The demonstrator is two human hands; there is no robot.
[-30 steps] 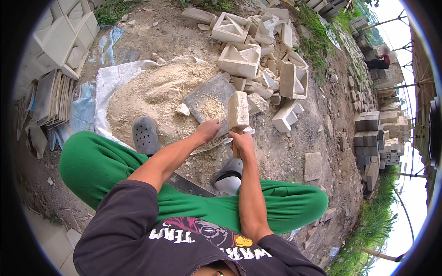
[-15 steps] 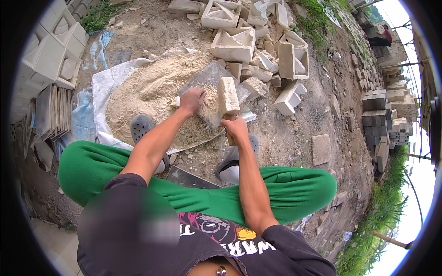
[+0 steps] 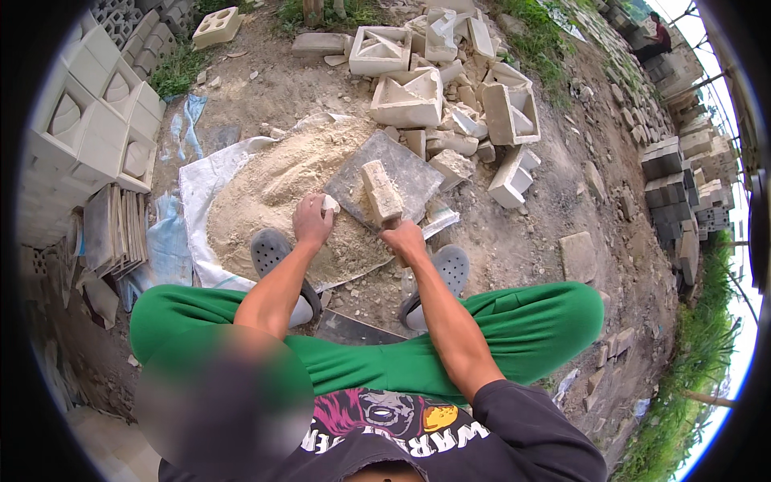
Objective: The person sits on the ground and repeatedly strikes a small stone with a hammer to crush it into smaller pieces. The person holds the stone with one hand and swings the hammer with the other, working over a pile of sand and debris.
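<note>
From where I stand, the relation that matters is chunk to slab: the pale stone chunk (image 3: pixel 330 204) sits at the thumb side of the left hand (image 3: pixel 312 221), over the cream powder heap (image 3: pixel 261 189), just beside the left corner of the flat grey slab (image 3: pixel 416 167). The left hand is clearly the nearer; its fingers are bent over, with the chunk showing to their right. Whether they pinch it or only touch it, I cannot tell. The chunk looks compact, with no clear long axis. Right hand (image 3: pixel 404 238): fingers wrapped around the handle of the block-headed mallet (image 3: pixel 380 191). The mallet's head lies forward of that fist, its long axis pointing away from the person and leaning slightly left, over the slab; contact not determinable from this view. Chunk and mallet head are apart, the chunk to the left.
</note>
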